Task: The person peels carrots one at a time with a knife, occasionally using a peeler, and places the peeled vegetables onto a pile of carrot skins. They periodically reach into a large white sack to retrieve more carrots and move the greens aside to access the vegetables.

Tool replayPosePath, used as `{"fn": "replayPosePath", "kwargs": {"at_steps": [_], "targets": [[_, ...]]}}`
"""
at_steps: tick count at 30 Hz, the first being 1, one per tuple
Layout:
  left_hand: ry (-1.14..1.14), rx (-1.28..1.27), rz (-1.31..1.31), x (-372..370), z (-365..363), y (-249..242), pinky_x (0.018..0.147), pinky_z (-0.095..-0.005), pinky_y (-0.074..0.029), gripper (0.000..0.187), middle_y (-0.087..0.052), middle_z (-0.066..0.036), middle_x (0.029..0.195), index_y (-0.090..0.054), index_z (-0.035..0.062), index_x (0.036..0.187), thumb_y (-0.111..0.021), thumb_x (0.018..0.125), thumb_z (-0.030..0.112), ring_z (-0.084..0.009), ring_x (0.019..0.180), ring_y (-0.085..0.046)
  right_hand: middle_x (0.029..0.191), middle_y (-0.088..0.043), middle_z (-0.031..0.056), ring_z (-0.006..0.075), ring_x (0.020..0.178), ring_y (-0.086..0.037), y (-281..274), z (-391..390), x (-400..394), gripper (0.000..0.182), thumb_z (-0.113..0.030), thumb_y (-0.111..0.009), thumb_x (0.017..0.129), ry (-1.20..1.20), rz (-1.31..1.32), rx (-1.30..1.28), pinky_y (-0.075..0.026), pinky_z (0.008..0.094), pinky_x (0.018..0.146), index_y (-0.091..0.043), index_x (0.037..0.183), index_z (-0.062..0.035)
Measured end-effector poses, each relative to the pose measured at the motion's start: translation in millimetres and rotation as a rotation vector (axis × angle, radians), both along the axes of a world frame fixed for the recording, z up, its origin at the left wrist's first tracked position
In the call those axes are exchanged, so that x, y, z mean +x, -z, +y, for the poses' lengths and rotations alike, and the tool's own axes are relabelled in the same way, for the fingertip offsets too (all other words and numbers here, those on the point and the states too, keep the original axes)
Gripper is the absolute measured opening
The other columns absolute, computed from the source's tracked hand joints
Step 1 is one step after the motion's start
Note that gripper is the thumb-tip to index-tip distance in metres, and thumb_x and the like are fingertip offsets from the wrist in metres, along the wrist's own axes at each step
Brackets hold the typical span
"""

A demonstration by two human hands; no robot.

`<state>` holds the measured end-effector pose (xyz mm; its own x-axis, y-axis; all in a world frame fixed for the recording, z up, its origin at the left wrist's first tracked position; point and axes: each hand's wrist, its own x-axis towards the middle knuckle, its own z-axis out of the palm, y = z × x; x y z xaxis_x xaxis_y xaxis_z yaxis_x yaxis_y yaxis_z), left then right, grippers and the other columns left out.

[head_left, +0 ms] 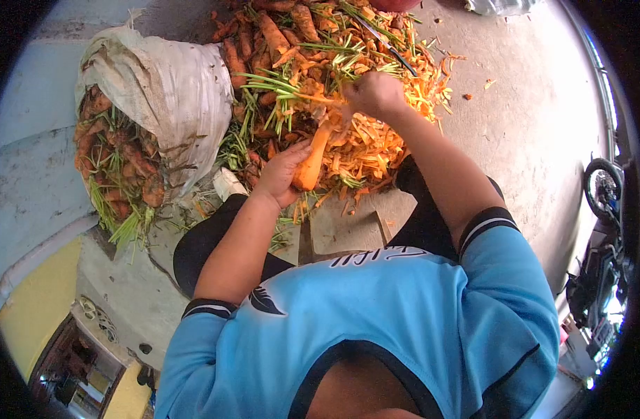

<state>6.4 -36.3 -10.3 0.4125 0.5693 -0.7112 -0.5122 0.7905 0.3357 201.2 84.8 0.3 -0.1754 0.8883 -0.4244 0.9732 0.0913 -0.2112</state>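
Observation:
My left hand (pixel 285 171) is wrapped round the thick end of a peeled orange carrot (pixel 311 162), whose narrow end points up and away from me. Just beyond that narrow end is my right hand (pixel 377 94), closed in a fist. Something thin and blurred shows under its fingers, but I cannot make out what it is. Beneath both hands spreads a heap of orange peelings (pixel 369 150). Unpeeled, soil-covered carrots (pixel 271 35) lie at its far left side, with cut green stalks (pixel 278 87) among them.
A white sack (pixel 187 91) of dirty carrots (pixel 124 157) lies open at the left. A knife with a dark handle (pixel 402 61) rests on the heap. Part of a red rounded object (pixel 394 3) shows at the top edge. Motorbikes (pixel 599 279) stand far right.

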Motion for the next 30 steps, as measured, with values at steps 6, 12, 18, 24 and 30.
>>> {"fn": "replayPosePath", "kwargs": {"at_steps": [6,12,18,24,30], "targets": [[-0.013,0.014,0.052,-1.0,0.0,-1.3,0.061,-0.0316,-0.049,0.03,-0.055,-0.006,0.086,-0.047,0.0058,0.111,-0.048,0.084,0.019,-0.0175,0.072,-0.056,0.066,-0.06,0.0167,0.031,0.063,-0.06,-5.6,3.8,5.7,0.046,-0.046,-0.044,0.076,0.145,0.082,0.135,-0.048,0.04,0.059,-0.063,0.067,-0.0056],[-0.079,-0.047,-0.099,1.8,3.0,-0.5,0.066,-0.0354,-0.049,0.028,-0.056,-0.007,0.094,-0.048,0.006,0.109,-0.045,0.085,0.018,-0.0195,0.08,-0.056,0.067,-0.06,0.0158,0.0315,0.067,-0.06,-26.9,-18.4,-19.7,0.046,-0.047,-0.043,0.077,-0.067,0.167,0.004,-0.048,0.0405,0.063,-0.064,0.069,-0.0064],[-0.171,-0.088,-0.086,0.2,2.0,1.7,0.067,-0.0343,-0.049,0.022,-0.056,-0.007,0.091,-0.05,0.006,0.101,-0.047,0.082,0.017,-0.0196,0.08,-0.057,0.064,-0.06,0.015,0.0306,0.064,-0.06,-29.4,-25.0,-24.8,0.047,-0.05,-0.043,0.076,-0.133,0.229,0.006,-0.048,0.0395,0.06,-0.064,0.068,-0.0088],[-0.117,-0.027,-0.173,-1.1,-0.2,4.6,0.063,-0.0314,-0.048,0.019,-0.057,-0.008,0.086,-0.052,0.0062,0.097,-0.047,0.083,0.018,-0.0199,0.074,-0.057,0.053,-0.056,0.011,0.0281,0.053,-0.057,-6.5,-35.3,-22.6,0.041,-0.046,-0.053,0.072,-0.21,0.227,0.248,-0.045,0.0377,0.049,-0.061,0.058,-0.008],[-0.182,-0.139,-0.061,6.6,2.8,-6.9,0.063,-0.0328,-0.048,0.022,-0.057,-0.007,0.087,-0.051,0.0081,0.101,-0.044,0.084,0.02,-0.0198,0.073,-0.056,0.056,-0.057,0.0113,0.0282,0.058,-0.058,-41.3,-35.7,-34.4,0.043,-0.051,-0.052,0.071,-0.106,0.125,0.108,-0.047,0.0377,0.054,-0.063,0.062,-0.01]]}}
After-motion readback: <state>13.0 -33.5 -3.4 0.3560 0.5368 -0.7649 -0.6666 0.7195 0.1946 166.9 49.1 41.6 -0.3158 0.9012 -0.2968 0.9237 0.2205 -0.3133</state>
